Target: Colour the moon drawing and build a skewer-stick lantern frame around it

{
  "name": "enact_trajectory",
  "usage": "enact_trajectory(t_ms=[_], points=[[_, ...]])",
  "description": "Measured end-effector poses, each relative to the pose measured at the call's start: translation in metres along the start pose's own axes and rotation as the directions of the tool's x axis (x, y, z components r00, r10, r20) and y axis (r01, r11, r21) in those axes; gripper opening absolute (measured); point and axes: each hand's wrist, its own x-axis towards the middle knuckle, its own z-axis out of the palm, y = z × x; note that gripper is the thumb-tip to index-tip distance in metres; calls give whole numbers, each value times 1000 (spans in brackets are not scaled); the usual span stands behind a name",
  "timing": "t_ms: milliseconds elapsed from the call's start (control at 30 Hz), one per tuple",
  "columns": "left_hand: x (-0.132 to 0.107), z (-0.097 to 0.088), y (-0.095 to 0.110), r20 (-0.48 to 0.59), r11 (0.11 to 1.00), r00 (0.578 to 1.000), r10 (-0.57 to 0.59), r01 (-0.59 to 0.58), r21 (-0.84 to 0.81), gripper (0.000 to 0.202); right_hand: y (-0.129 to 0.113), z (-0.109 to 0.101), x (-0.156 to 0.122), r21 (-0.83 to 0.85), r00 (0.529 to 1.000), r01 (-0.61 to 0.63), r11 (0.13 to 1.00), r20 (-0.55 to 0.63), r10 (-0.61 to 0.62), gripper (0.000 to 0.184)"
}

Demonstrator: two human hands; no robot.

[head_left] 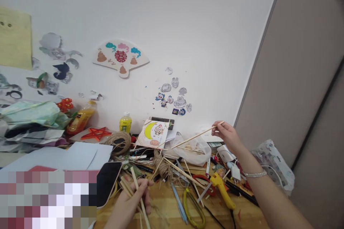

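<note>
My left hand (133,198) is closed around several wooden sticks (135,179) low over the front of the table. In my right hand (227,134), raised at the right, the fingertips pinch one end of a long thin wooden stick (197,136). That stick slants down to the left, over a white plastic bag (200,155) with short sticks in it. Between the hands, more thin sticks and a bundle of twine (162,164) lie tangled. Behind them leans a card with a yellow moon drawing (153,132).
Yellow-handled scissors (194,211), a light blue pen (179,202) and a yellow glue gun (223,189) lie at the front right. A phone (109,184), white paper (80,155) and a twine coil (118,143) are at left. Bottles (125,123) stand by the wall.
</note>
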Motion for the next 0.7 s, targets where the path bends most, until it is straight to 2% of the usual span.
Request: enact_trajectory(t_ms=[133, 233, 333, 433, 533, 700], points=[[2, -3, 0, 43, 998, 997, -63, 63, 3, 66, -15, 22, -16, 74, 995, -1, 997, 98, -6, 37], [-2, 0, 8, 47, 997, 996, -80, 80, 15, 70, -17, 37, -24, 144, 991, -44, 989, 133, 25, 34], [-8, 6, 18, 41, 997, 997, -67, 66, 37, 70, -14, 52, -31, 189, 984, -96, 977, 163, 65, 35], [-12, 9, 26, 89, 996, 995, -45, 38, 81, 62, -10, 65, -37, 204, 973, -137, 969, 213, 92, 35], [-14, 9, 28, 127, 993, 991, -33, 18, 120, 57, -7, 72, -41, 224, 961, -176, 958, 249, 119, 34], [-16, 6, 25, 116, 991, 993, -1, -14, 131, 55, -2, 82, -49, 243, 955, -211, 947, 259, 147, 33]])
